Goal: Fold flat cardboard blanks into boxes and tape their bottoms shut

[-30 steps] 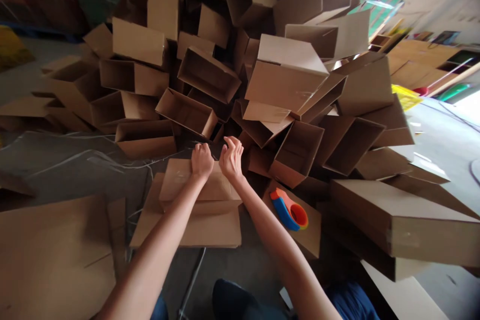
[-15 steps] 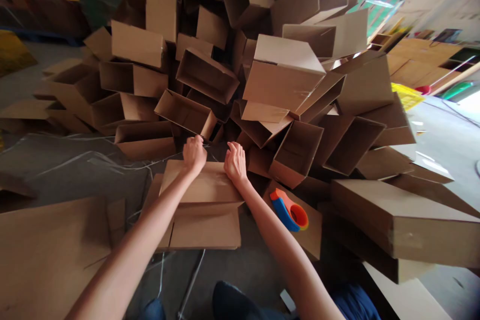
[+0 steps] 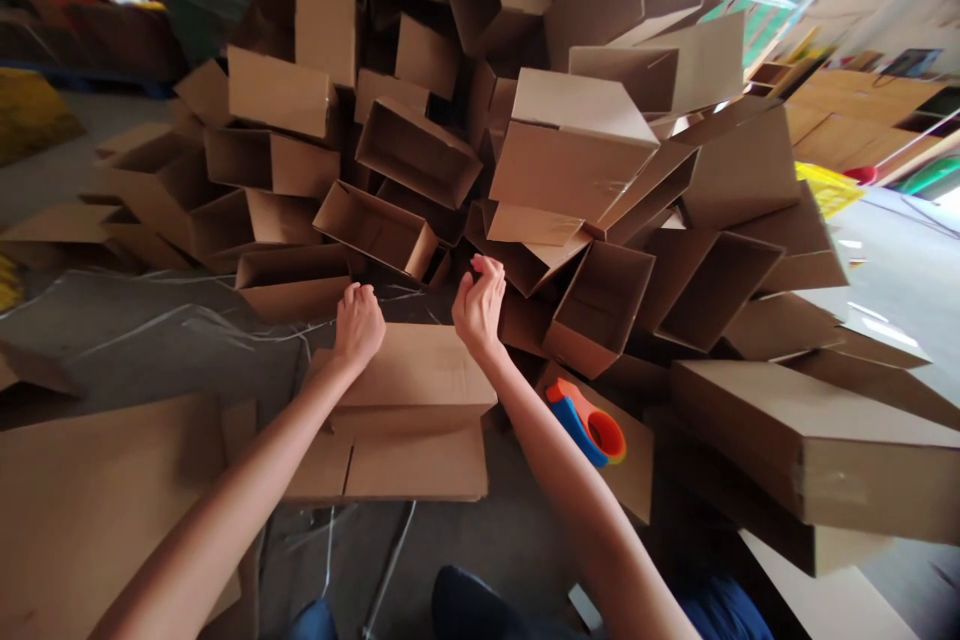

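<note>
Nearest the wearer, slotted brown cardboard (image 3: 420,465) juts toward the knees; whether it is a flap or a separate piece is not clear. On it, between the forearms, sits a cardboard box (image 3: 424,370), its smooth top face up. The box looks light for its bulk, stiff along the folds but likely to dent if pressed mid-panel, and perhaps slick where the surface is plain; the two short ends, low by the corners, look the surest hold. To its right, an orange-and-blue tape dispenser (image 3: 576,428) rests on another cardboard piece (image 3: 634,475).

At the far corners, the left hand (image 3: 361,325) is curled into a loose fist, fingertips hidden, and the right hand (image 3: 481,302) is half closed with its fingers bent; whether either has hold of anything cannot be told. A second earlier the two hands are close together over the middle of the far edge; now they stand well apart, baring more of the top, while the dispenser lies as it did. Beyond, open cartons (image 3: 420,150) heap up, tilted every way.
</note>
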Motion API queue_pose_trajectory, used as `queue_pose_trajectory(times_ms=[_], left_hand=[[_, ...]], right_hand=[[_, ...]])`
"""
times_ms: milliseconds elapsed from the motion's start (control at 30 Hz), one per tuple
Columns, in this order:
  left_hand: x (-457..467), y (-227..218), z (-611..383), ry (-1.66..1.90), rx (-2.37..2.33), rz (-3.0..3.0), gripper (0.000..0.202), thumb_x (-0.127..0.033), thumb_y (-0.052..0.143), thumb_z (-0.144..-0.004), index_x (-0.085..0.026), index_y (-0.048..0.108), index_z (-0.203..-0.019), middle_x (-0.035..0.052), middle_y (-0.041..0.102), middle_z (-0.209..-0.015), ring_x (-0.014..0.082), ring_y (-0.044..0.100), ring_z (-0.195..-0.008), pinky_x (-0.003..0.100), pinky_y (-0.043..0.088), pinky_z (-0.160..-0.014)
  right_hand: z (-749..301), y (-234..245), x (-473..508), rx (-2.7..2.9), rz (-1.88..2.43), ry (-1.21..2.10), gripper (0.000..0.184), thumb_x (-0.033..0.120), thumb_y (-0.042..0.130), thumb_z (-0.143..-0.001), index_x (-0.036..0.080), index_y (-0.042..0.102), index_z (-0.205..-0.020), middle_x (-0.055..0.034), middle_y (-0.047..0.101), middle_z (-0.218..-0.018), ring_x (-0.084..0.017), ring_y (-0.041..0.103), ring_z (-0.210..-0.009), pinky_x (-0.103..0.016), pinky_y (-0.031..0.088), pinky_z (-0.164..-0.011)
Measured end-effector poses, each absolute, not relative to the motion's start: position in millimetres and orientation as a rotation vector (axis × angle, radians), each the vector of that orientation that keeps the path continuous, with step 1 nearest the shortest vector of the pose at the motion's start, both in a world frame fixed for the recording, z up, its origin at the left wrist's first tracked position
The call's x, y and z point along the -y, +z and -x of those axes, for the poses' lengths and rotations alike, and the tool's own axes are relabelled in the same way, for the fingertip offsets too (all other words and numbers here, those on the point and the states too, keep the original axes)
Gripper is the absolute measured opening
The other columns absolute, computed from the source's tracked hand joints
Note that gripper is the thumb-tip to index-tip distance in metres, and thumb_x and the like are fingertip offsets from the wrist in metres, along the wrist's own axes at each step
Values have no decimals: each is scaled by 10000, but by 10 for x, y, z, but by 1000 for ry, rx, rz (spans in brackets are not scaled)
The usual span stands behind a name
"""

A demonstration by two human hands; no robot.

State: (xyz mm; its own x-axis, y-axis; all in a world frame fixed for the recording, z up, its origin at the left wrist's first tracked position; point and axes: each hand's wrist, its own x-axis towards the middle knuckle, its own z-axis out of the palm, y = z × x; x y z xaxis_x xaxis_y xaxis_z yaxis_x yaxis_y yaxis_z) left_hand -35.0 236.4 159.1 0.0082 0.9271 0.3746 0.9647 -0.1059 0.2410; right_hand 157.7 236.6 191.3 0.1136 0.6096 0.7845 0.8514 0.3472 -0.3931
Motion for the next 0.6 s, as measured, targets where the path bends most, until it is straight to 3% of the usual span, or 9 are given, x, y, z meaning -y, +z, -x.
queue_pose_trajectory(times_ms=[100, 300, 500, 600], left_hand=[[-2386, 1598, 361, -678, 2049, 2156, 382, -98, 298, -960, -51, 605, -1182, 260, 643, -1251, 335, 543, -1275, 433, 486, -959], [-2372, 1588, 385, -716, 2092, 2149, 386, -94, 303, -941, -71, 622, -1156, 260, 663, -1215, 347, 582, -1221, 468, 501, -943], [-2392, 1564, 389, -732, 2031, 2190, 365, -66, 322, -922, -65, 619, -1134, 255, 659, -1166, 347, 596, -1171, 451, 510, -915], [-2390, 1563, 378, -741, 2069, 2176, 363, -59, 327, -918, -82, 619, -1133, 251, 650, -1182, 340, 607, -1154, 447, 507, -920]], right_hand=[[-1300, 1919, -2368, 1592, 1349, -308, 363, 161, 276, -1011, 120, 432, -1336, -193, 561, -1264, -259, 535, -1132, -435, 449, -957], [-1066, 1550, -2338, 2220, 1063, -357, 373, 126, 321, -1002, 209, 536, -1295, -116, 651, -1210, -215, 601, -961, -348, 454, -814], [-1523, 1775, -2411, 1728, 1158, -422, 338, 185, 320, -1023, 147, 434, -1340, -197, 575, -1260, -261, 569, -1043, -443, 444, -883], [-1662, 1661, -2313, 1831, 1067, -413, 333, 185, 330, -1012, 195, 434, -1329, -156, 596, -1186, -236, 585, -967, -405, 467, -832]])
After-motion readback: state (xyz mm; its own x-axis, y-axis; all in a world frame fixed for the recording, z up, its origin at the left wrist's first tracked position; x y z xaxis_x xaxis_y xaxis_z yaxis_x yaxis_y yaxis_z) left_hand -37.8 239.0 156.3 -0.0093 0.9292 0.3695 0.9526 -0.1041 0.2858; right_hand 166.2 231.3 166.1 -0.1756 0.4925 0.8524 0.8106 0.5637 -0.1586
